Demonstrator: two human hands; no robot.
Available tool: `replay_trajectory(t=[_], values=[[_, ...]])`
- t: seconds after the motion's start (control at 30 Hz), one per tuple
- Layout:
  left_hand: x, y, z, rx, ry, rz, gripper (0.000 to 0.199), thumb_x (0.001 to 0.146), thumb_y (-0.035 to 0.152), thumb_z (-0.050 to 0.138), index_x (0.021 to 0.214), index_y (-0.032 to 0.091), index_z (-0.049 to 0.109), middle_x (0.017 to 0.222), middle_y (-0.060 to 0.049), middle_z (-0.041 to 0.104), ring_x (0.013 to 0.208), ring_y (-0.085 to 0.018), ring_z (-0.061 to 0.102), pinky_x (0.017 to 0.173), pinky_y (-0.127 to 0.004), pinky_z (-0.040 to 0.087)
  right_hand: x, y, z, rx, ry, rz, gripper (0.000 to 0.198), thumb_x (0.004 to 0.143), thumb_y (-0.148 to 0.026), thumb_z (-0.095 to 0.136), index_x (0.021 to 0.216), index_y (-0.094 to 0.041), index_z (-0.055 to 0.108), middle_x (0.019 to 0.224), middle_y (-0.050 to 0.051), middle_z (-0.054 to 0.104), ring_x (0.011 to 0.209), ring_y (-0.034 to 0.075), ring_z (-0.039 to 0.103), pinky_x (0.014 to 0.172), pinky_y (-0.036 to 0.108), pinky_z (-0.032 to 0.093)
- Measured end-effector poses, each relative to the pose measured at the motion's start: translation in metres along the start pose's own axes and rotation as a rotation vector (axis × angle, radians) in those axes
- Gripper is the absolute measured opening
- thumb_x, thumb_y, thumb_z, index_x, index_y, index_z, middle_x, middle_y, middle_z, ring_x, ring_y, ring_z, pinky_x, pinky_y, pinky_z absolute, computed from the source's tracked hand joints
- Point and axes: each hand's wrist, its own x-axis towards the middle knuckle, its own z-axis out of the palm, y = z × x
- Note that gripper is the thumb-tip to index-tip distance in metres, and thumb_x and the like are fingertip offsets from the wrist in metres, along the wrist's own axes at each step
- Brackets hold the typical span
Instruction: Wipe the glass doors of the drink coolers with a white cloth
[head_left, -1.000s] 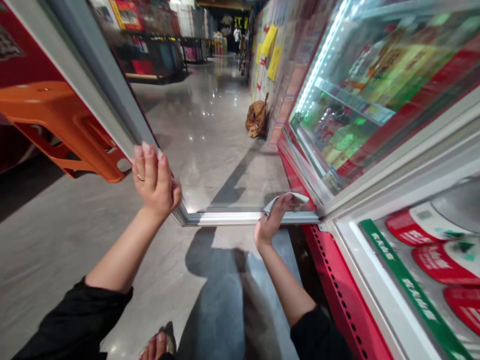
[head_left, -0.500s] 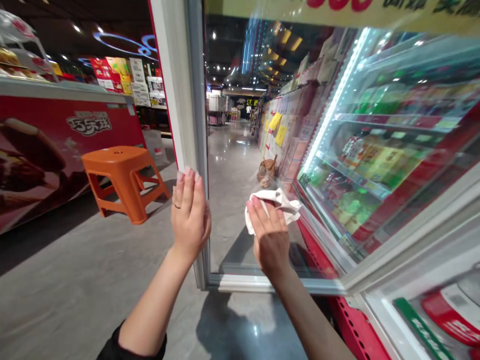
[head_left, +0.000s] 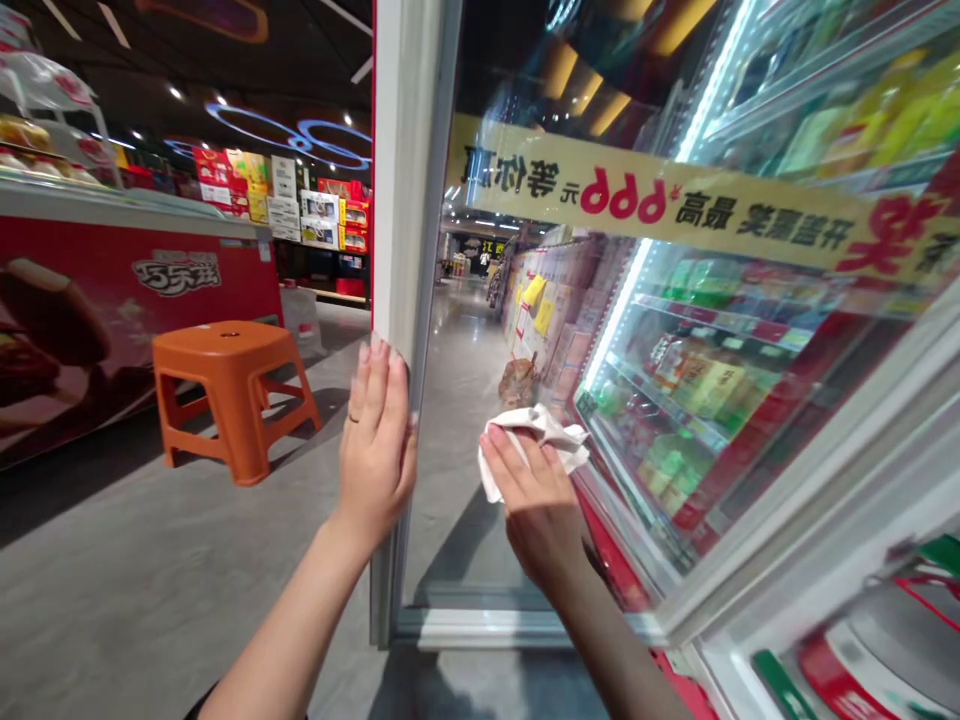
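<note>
The right hand (head_left: pixel 544 500) lies flattened, fingers slightly fanned, over a crumpled white wipe (head_left: pixel 562 435) on the glass pane (head_left: pixel 450 490) of a cooler door. At nine o'clock from it, the left hand (head_left: pixel 375 450) keeps its fingers together against the door's upright frame (head_left: pixel 412 250); neither hand pinches.

The step in hand looks like wiping the lower glass with the door steadied. Another stroke would call for even pressure through the flat fingers and a firm left palm.

From the right hand, glass runs from eight o'clock round to twelve, bounded by the upright at nine and the bottom rail (head_left: pixel 465 628) at seven. The yellow lettered strip (head_left: pixel 555 195) crosses above, from eleven to one; the slanting hinge-side frame (head_left: pixel 795 490) limits reach at three. Off the left hand, an orange plastic stool (head_left: pixel 232 350) stands at ten, apart from the door.
</note>
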Motion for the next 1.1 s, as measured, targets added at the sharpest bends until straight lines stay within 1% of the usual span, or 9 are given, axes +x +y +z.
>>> replay_trajectory(t=[0.17, 0.27, 0.47, 0.6, 0.73, 0.83, 0.9, 0.97, 1.1], values=[[0.010, 0.000, 0.002, 0.007, 0.028, 0.000, 0.077, 0.112, 0.011, 0.041, 0.181, 0.030, 0.013, 0.189, -0.001, 0.012, 0.175, -0.022, 0.012, 0.145, -0.045, 0.017, 0.044, -0.015, 0.005, 0.074, 0.099, -0.192, 0.043, 0.112, -0.013, 0.049, 0.141, -0.028, 0.076, 0.146, -0.007, 0.079, 0.125, 0.014, 0.071, 0.112, 0.028, 0.045], [0.010, -0.002, 0.002, 0.007, 0.012, -0.009, 0.078, 0.111, 0.009, 0.043, 0.181, 0.031, 0.014, 0.188, -0.002, 0.014, 0.175, -0.022, 0.014, 0.144, -0.043, 0.019, 0.070, -0.007, -0.001, 0.029, 0.087, -0.160, 0.048, 0.111, -0.012, 0.048, 0.153, -0.026, 0.069, 0.155, -0.005, 0.073, 0.134, 0.015, 0.066, 0.120, 0.029, 0.040], [0.009, -0.006, -0.003, 0.036, -0.017, 0.006, 0.080, 0.109, 0.008, 0.042, 0.181, 0.031, 0.014, 0.187, -0.005, 0.018, 0.173, -0.025, 0.018, 0.143, -0.049, 0.024, 0.055, -0.008, 0.001, 0.036, 0.083, -0.007, 0.058, 0.106, -0.008, 0.048, 0.160, -0.023, 0.063, 0.156, 0.001, 0.072, 0.144, 0.017, 0.061, 0.133, 0.032, 0.026], [0.013, -0.012, -0.007, 0.032, -0.026, 0.065, 0.080, 0.109, 0.009, 0.046, 0.181, 0.027, 0.016, 0.186, -0.006, 0.017, 0.173, -0.024, 0.018, 0.143, -0.045, 0.025, 0.070, -0.010, -0.001, 0.074, 0.022, -0.135, 0.056, 0.107, -0.011, 0.052, 0.159, -0.027, 0.063, 0.160, -0.004, 0.069, 0.141, 0.015, 0.063, 0.128, 0.028, 0.034], [0.035, -0.017, -0.008, 0.022, -0.048, 0.074, 0.079, 0.111, 0.012, 0.043, 0.181, 0.030, 0.012, 0.187, -0.006, 0.015, 0.173, -0.027, 0.016, 0.142, -0.050, 0.026, 0.096, 0.030, -0.018, 0.048, -0.033, -0.087, 0.075, 0.104, -0.008, 0.050, 0.175, -0.029, 0.039, 0.171, 0.000, 0.059, 0.146, 0.019, 0.061, 0.130, 0.034, 0.035], [0.064, -0.018, -0.005, -0.001, -0.042, 0.070, 0.076, 0.113, 0.015, 0.040, 0.181, 0.032, 0.009, 0.188, -0.005, 0.013, 0.174, -0.028, 0.014, 0.143, -0.052, 0.024, 0.085, 0.061, -0.027, 0.003, 0.025, 0.110, 0.092, 0.101, -0.006, 0.048, 0.182, -0.029, 0.010, 0.176, 0.004, 0.051, 0.158, 0.026, 0.053, 0.134, 0.045, 0.031], [0.083, -0.018, -0.003, -0.014, -0.039, 0.074, 0.076, 0.114, 0.017, 0.038, 0.181, 0.033, 0.007, 0.189, -0.004, 0.012, 0.174, -0.028, 0.014, 0.143, -0.053, 0.023, 0.072, 0.066, -0.026, -0.023, 0.059, 0.105, 0.097, 0.101, -0.006, 0.050, 0.182, -0.030, 0.001, 0.174, 0.004, 0.055, 0.156, 0.027, 0.054, 0.134, 0.044, 0.029], [0.098, -0.017, -0.002, -0.022, -0.026, 0.079, 0.075, 0.115, 0.018, 0.038, 0.181, 0.034, 0.006, 0.189, -0.003, 0.011, 0.175, -0.028, 0.013, 0.144, -0.054, 0.022, 0.069, 0.058, -0.022, -0.019, 0.051, 0.042, 0.096, 0.101, -0.007, 0.052, 0.182, -0.030, 0.004, 0.168, 0.003, 0.062, 0.150, 0.024, 0.060, 0.135, 0.039, 0.026], [0.114, -0.017, -0.001, -0.032, 0.013, 0.092, 0.076, 0.114, 0.017, 0.038, 0.181, 0.034, 0.008, 0.189, -0.002, 0.012, 0.175, -0.026, 0.013, 0.144, -0.053, 0.021, 0.110, 0.034, -0.021, 0.000, 0.020, -0.102, 0.074, 0.104, -0.011, 0.054, 0.174, -0.030, 0.041, 0.168, -0.004, 0.061, 0.148, 0.020, 0.060, 0.136, 0.033, 0.022]])
